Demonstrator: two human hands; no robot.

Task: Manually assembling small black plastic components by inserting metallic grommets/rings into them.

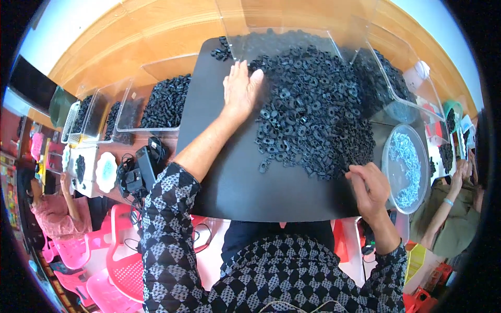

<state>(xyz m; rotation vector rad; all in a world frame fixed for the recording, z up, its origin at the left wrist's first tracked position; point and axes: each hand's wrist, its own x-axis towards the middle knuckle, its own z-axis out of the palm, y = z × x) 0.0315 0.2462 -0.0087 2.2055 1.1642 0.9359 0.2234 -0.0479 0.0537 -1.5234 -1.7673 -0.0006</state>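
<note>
A large heap of small black plastic parts (308, 109) spreads over the dark tabletop (229, 177). Several of the parts look ring-shaped. My left hand (241, 89) lies at the heap's far left edge, fingers stretched out beside a clear plastic bin (282, 44) that stands at the back with more black parts. At the heap's near right edge is my right hand (370, 189), its fingers curled and thumb side against the parts. Whatever its fingertips hold, if anything, is too small to make out. Just right of that hand stands a round clear tub (383, 167) with small pale-blue pieces (408, 167).
Another clear bin (402, 86) of black parts stands at the back right. Left of the tabletop are a clear bin (156, 127), black adapters with cables (143, 167) and a white scalloped plate (107, 180). People sit at both sides, near pink chairs (122, 255).
</note>
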